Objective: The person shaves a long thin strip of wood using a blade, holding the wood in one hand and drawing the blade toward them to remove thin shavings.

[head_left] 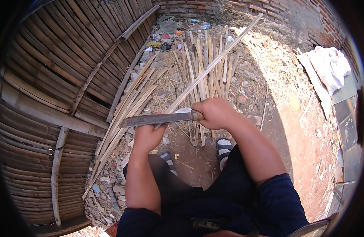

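My right hand (214, 113) is closed round the handle of a machete (156, 119). Its long, dull blade points left and crosses in front of my left hand (148, 137). A long, pale split-bamboo strip (213, 65) slants from my left hand up to the far right. My left fingers close round its near end, partly hidden by the blade. The blade lies across the strip near that end; whether the two touch I cannot tell.
Split strips lie in one pile (205, 67) ahead and another (126, 106) at left. A bamboo-slat wall (67, 59) stands left, a brick wall (265, 12) at the back. Rubbish (166, 35) litters the far ground. A white sack (328, 69) lies at right. My sandalled feet (224, 148) are below.
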### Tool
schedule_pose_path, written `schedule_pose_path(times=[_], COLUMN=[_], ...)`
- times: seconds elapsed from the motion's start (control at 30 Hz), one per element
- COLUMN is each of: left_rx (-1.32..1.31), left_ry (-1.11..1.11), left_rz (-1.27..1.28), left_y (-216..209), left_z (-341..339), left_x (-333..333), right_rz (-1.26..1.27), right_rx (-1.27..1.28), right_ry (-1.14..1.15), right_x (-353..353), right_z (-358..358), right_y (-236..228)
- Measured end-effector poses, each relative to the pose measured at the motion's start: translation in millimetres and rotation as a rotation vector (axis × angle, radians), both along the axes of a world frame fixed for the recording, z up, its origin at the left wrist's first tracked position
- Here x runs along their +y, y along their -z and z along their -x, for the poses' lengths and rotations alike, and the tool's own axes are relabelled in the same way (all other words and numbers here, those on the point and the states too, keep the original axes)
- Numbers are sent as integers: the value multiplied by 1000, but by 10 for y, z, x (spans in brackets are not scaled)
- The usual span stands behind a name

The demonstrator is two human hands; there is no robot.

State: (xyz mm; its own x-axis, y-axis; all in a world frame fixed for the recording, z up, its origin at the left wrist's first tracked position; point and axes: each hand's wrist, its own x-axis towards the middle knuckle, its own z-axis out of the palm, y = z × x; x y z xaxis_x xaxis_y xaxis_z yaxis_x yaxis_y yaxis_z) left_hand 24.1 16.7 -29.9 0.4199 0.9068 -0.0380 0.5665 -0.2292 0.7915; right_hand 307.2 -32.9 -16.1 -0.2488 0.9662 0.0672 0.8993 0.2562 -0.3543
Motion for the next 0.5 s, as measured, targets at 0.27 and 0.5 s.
schedule_pose_path(times=[0.27,0.5], left_rx=[-34,-7], left_ry=[-101,-73], left_rz=[-121,-114], left_y=[332,140], left_z=[162,-14], left_x=[150,41], right_rz=[-18,9], right_rx=[346,238], right_ry=[461,205], right_x=[110,40], right_z=[-682,-201], right_y=[-41,86])
